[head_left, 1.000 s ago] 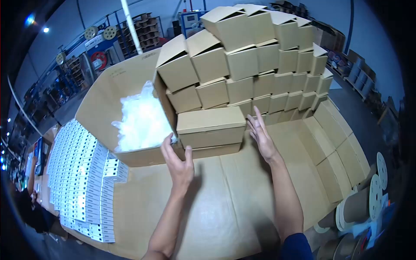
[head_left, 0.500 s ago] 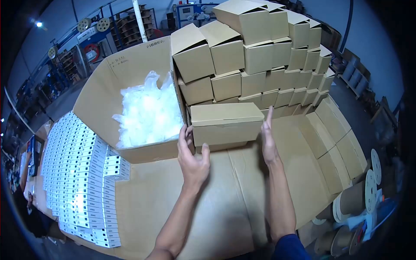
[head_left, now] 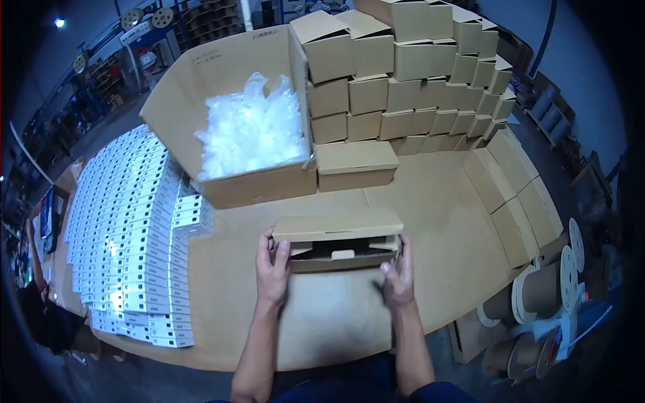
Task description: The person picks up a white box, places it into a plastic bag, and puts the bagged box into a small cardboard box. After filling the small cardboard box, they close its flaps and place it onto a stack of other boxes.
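A long brown cardboard box (head_left: 338,232) is held between my two hands near the front of the table. Its lid stands slightly raised, with a dark gap and a small tab showing along the front. At the box's left end, my left hand (head_left: 272,270) has its thumb on the front and its fingers round the side. My right hand (head_left: 399,274) grips the other end, thumb at the front corner. Behind it, a similar closed box (head_left: 357,166) sits against a large open carton (head_left: 262,191) of clear plastic bags (head_left: 254,131).
Stacked brown boxes (head_left: 369,94) form a wall at the back right, and more boxes (head_left: 514,208) line the right edge. Rows of small white boxes (head_left: 124,235) fill the left side. Cable spools (head_left: 545,289) stand beyond the table at right. Another person's arm (head_left: 37,258) shows far left.
My hands have come toward me with the long box, now gripped at both ends with its front gaping. A similar box stays behind by the carton. The camera view has shifted.
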Tool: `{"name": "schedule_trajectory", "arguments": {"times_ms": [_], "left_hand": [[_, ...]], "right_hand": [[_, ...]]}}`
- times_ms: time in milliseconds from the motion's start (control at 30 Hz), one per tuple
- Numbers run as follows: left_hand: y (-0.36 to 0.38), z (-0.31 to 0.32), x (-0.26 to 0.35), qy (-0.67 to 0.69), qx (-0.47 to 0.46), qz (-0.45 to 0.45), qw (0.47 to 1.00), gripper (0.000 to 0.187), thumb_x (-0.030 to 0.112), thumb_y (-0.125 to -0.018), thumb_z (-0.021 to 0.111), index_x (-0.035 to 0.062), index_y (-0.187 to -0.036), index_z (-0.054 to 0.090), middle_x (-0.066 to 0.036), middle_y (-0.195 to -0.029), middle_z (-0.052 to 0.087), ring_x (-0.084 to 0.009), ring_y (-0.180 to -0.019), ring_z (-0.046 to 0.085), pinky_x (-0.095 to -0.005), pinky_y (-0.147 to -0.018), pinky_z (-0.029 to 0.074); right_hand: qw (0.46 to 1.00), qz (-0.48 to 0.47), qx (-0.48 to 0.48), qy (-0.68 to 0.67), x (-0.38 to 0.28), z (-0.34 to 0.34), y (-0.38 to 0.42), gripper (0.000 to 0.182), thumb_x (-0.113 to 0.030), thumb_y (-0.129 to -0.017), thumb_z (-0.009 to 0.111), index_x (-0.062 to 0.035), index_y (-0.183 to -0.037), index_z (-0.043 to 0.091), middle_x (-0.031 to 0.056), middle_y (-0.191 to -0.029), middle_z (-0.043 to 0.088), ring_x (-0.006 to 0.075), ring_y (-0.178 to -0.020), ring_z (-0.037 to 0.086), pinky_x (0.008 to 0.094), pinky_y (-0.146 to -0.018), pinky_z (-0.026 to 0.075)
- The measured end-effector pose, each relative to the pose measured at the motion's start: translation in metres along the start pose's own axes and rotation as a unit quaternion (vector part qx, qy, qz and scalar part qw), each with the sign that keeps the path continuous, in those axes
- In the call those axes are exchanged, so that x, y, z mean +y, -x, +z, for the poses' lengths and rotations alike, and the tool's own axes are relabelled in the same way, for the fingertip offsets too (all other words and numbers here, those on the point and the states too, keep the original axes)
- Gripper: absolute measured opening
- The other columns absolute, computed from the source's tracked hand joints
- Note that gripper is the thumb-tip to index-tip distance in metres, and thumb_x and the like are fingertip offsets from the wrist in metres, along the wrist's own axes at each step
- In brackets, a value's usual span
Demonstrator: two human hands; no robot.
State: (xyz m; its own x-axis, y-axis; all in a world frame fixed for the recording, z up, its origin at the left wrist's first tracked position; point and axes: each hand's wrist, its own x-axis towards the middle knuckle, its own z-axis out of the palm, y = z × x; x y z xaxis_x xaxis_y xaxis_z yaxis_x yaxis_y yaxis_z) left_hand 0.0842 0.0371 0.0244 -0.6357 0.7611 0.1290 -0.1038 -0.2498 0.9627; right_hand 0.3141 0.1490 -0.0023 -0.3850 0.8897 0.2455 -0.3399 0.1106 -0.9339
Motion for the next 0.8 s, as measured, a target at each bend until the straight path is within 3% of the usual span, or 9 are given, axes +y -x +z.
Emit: {"name": "schedule_trajectory", "arguments": {"times_ms": [100, 133, 233, 267, 367, 400, 500, 533, 800], "left_hand": [[0.014, -0.036, -0.011, -0.151, 0.042, -0.052, 0.986, 0.041, 0.024, -0.109, 0.053, -0.0021, -0.140, 0.053, -0.013, -0.133, 0.061, -0.0225, -0.128, 0.054, -0.0356, -0.112, 0.039], [0.017, -0.043, -0.005, -0.182, 0.014, -0.027, 0.983, 0.042, 0.024, -0.108, 0.053, 0.0017, -0.144, 0.053, -0.013, -0.134, 0.060, -0.0232, -0.128, 0.054, -0.0354, -0.112, 0.039], [0.030, -0.055, 0.012, -0.274, -0.021, 0.023, 0.961, 0.046, 0.022, -0.107, 0.053, 0.0096, -0.151, 0.051, -0.014, -0.136, 0.057, -0.0246, -0.128, 0.054, -0.0352, -0.112, 0.040], [0.037, -0.061, 0.010, -0.251, -0.043, -0.036, 0.966, 0.055, 0.020, -0.102, 0.059, 0.0135, -0.155, 0.047, -0.015, -0.140, 0.055, -0.0283, -0.131, 0.052, -0.0374, -0.114, 0.038], [0.052, -0.061, -0.005, -0.315, -0.035, 0.066, 0.946, 0.066, 0.020, -0.095, 0.068, 0.0144, -0.156, 0.046, -0.017, -0.144, 0.052, -0.0325, -0.135, 0.048, -0.0429, -0.117, 0.034], [0.054, -0.059, -0.006, -0.341, -0.021, 0.069, 0.937, 0.082, 0.022, -0.085, 0.078, 0.0153, -0.159, 0.041, -0.017, -0.149, 0.049, -0.0362, -0.138, 0.044, -0.0484, -0.119, 0.030], [0.040, -0.057, -0.004, -0.356, 0.018, 0.072, 0.932, 0.093, 0.024, -0.080, 0.083, 0.0157, -0.160, 0.038, -0.018, -0.150, 0.047, -0.0368, -0.140, 0.042, -0.0504, -0.119, 0.029], [0.028, -0.062, -0.012, -0.372, 0.021, 0.083, 0.924, 0.101, 0.025, -0.075, 0.085, 0.0158, -0.162, 0.033, -0.019, -0.151, 0.046, -0.0382, -0.140, 0.041, -0.0495, -0.119, 0.028], [-0.058, -0.068, -0.030, -0.370, 0.080, 0.140, 0.915, 0.103, 0.016, -0.072, 0.078, 0.0156, -0.163, 0.031, -0.018, -0.148, 0.047, -0.0391, -0.136, 0.044, -0.0510, -0.119, 0.031]], "right_hand": [[0.999, -0.011, -0.012, 0.027, 0.006, 0.018, 0.033, 0.082, -0.025, -0.084, 0.073, 0.0001, -0.149, 0.030, 0.0184, -0.149, 0.038, 0.0314, -0.145, 0.035, 0.0446, -0.124, 0.022], [1.000, -0.004, -0.020, 0.014, 0.008, 0.022, 0.041, 0.072, -0.019, -0.087, 0.072, -0.0018, -0.145, 0.032, 0.0174, -0.142, 0.041, 0.0290, -0.141, 0.039, 0.0451, -0.122, 0.027], [0.994, 0.088, -0.019, 0.060, 0.011, 0.027, 0.056, 0.070, -0.016, -0.089, 0.072, -0.0029, -0.144, 0.031, 0.0165, -0.141, 0.042, 0.0277, -0.141, 0.039, 0.0454, -0.120, 0.030], [0.990, 0.099, -0.014, 0.097, 0.008, 0.031, 0.057, 0.073, -0.013, -0.086, 0.074, -0.0024, -0.146, 0.033, 0.0181, -0.141, 0.043, 0.0318, -0.138, 0.043, 0.0466, -0.120, 0.032], [0.918, -0.061, -0.069, 0.385, 0.000, 0.040, 0.048, 0.077, -0.011, -0.082, 0.075, -0.0024, -0.148, 0.037, 0.0206, -0.140, 0.044, 0.0377, -0.132, 0.047, 0.0478, -0.119, 0.033], [0.919, -0.082, -0.073, 0.378, 0.003, 0.045, 0.044, 0.074, -0.013, -0.081, 0.073, -0.0040, -0.149, 0.045, 0.0218, -0.150, 0.041, 0.0389, -0.139, 0.044, 0.0470, -0.120, 0.032], [0.920, -0.056, -0.125, 0.368, 0.013, 0.053, 0.019, 0.073, -0.011, -0.081, 0.073, -0.0075, -0.149, 0.048, 0.0244, -0.162, 0.030, 0.0427, -0.148, 0.036, 0.0474, -0.122, 0.031], [0.936, -0.041, -0.129, 0.325, 0.020, 0.057, 0.006, 0.068, -0.011, -0.082, 0.071, -0.0098, -0.148, 0.052, 0.0227, -0.169, 0.022, 0.0412, -0.154, 0.029, 0.0469, -0.123, 0.029], [0.940, -0.091, -0.158, 0.288, 0.064, 0.076, -0.085, 0.069, -0.010, -0.084, 0.067, -0.0089, -0.151, 0.050, 0.0191, -0.171, 0.022, 0.0356, -0.157, 0.024, 0.0433, -0.125, 0.025]]}}
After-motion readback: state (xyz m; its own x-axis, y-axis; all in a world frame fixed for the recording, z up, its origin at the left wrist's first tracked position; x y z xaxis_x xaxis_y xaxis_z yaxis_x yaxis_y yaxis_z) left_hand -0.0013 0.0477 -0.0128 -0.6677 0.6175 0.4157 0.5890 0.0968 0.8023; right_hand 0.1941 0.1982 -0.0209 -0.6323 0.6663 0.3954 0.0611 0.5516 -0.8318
